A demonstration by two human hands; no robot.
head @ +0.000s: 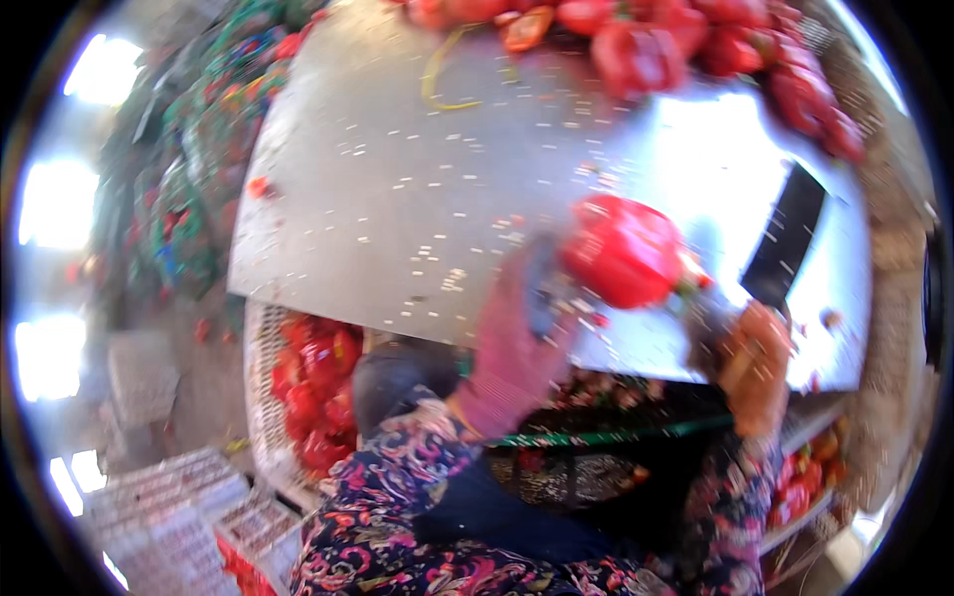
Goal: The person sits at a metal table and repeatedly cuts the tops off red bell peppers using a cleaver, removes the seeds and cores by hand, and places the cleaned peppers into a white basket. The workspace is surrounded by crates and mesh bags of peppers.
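My left hand (518,335) wears a pink glove with a dark grey palm. It grips a whole red bell pepper (622,253) over the metal tabletop, the stem end pointing toward my right hand. My bare right hand (753,361) is closed around the handle of a knife with a broad dark blade (786,235), which points away from me. Motion blurs both hands, and a dark smear beside the right fingers cannot be made out. Pale seeds and small red scraps are scattered over the metal tabletop (335,246).
Several red peppers (641,56), some cut open, lie along the far edge. A white crate (261,395) of red peppers stands at left below the table. Green mesh sacks (182,216) are piled at left. A green-rimmed container (611,436) with scraps sits below the near edge.
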